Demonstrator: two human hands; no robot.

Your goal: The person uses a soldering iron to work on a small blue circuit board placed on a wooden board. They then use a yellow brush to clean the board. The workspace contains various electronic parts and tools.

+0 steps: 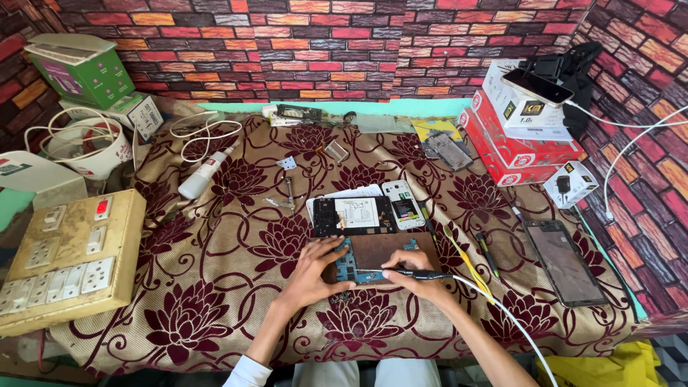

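Lower centre of frame: left hand (312,271) presses fingers flat on the blue circuit board (349,266), pinning it on a brown mat (390,251). Right hand (416,276) is clenched around a thin black iron (412,273), long axis horizontal, tip pointing left at the board's right edge. Floral velvet cloth (215,287) covers the counter.

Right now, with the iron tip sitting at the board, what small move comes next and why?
Probably ease the soldering iron tip a touch further onto the blue circuit board. The right hand grips the iron with its tip at the board's edge, and the left hand already presses the board flat on the brown pad, so it looks steadied.
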